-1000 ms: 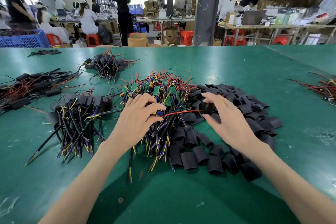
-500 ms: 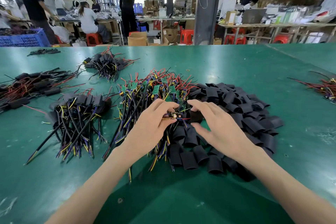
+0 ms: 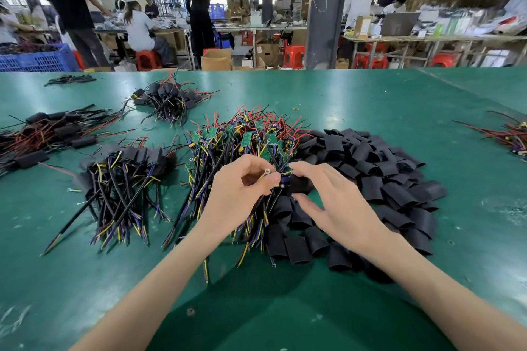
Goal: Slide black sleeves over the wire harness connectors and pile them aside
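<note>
A heap of bare wire harnesses [image 3: 245,145] with small green boards lies at the table's middle. To its right spreads a heap of loose black sleeves [image 3: 379,179]. My left hand [image 3: 236,196] pinches the wire ends of one harness [image 3: 266,173], a ring terminal showing above my fingers. My right hand [image 3: 328,199] holds a black sleeve [image 3: 299,184] against those wire ends; how far the wires are inside is hidden. A pile of sleeved harnesses [image 3: 125,177] lies to the left.
More sleeved bundles lie at the far left [image 3: 48,134] and back left [image 3: 168,97]. A red-wired bundle [image 3: 510,134] sits at the right edge. The green table [image 3: 342,100] stretches back; people work at benches beyond it.
Both hands have come together over the harness heap. My right hand brought its sleeve leftward to the wire ends that my left hand lifted from the heap.
</note>
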### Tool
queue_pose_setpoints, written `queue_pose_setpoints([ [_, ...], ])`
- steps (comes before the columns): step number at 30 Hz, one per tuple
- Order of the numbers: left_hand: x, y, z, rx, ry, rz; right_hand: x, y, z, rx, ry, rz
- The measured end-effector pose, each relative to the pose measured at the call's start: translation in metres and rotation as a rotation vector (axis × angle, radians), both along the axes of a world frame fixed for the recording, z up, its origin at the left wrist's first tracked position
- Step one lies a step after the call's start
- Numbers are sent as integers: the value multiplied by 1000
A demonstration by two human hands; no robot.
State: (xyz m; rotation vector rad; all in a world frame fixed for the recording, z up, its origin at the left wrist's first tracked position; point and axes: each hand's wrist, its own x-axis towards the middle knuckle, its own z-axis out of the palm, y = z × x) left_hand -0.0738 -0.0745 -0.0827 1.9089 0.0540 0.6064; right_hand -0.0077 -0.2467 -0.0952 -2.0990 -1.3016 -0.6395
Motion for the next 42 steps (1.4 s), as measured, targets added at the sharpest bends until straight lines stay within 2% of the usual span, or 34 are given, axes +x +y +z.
queue_pose_setpoints([
  [4, 0, 4, 0, -8, 13, 0, 0, 2, -2, 30, -28, 21],
  [8, 0, 5, 1, 40, 53, -70, 4, -1, -4, 108, 199, 74],
  [11, 0, 4, 0, 68, 61, -87, 7, -3, -5, 156, 250, 131],
  [13, 0, 5, -1, 47, 66, -68, 6, -3, -5, 147, 194, 138],
  [17, 1, 5, -3, -50, 90, -46, 2, 1, -4, 45, -53, 119],
  [19, 1, 4, -4, -104, 80, -66, 1, 3, -3, 20, -102, 118],
  [23, 1, 6, -1, -195, 99, -126, 2, 2, -1, 53, -37, 95],
  [28, 0, 3, -1, -211, 136, -120, -1, 0, 1, 6, -33, 105],
  [37, 0, -4, -4, -49, 97, -23, -8, 4, 2, -109, -128, 94],
  [42, 1, -3, -5, -5, 87, -3, -9, 5, 2, -143, -114, 80],
])
